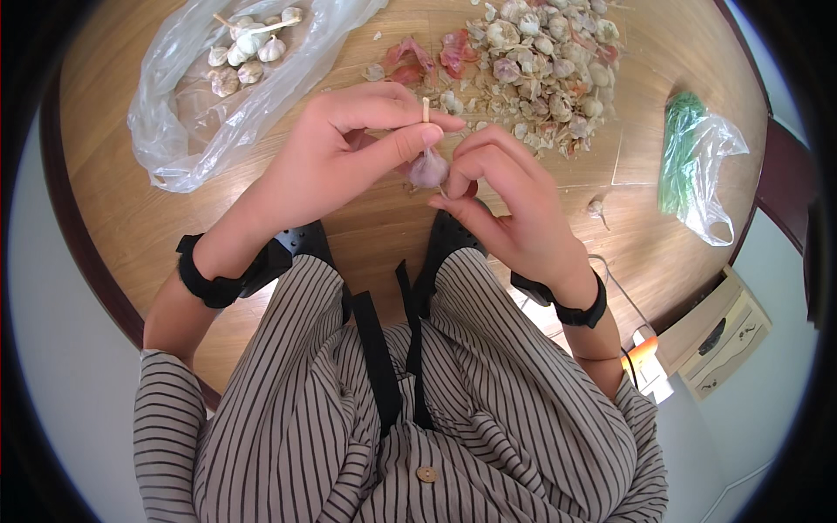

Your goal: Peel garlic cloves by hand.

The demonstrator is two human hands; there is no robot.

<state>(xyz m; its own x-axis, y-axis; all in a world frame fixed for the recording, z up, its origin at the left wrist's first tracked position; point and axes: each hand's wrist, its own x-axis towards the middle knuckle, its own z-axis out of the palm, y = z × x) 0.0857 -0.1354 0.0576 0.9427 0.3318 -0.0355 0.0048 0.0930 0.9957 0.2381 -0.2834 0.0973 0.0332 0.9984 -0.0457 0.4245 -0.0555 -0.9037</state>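
A purplish-white garlic bulb [429, 170] hangs in the air in front of my knees, its short dry stem pointing up. Thumb and fingers of my left hand [353, 134] pinch that stem near its top. At the bulb's lower right side, my right hand [513, 183] has its thumb and curled fingers around what looks like a thin strip of skin or root. How firmly the right fingertips grip it is partly hidden by the fingers themselves.
An open clear plastic bag [196, 167] with several garlic bulbs [248, 44] lies far left. A big heap of garlic and skins [549, 65] lies far right, beside reddish onion skins [458, 52]. Rightward are bagged green stalks [683, 150], a single small bulb [595, 209] and a cable [624, 294].
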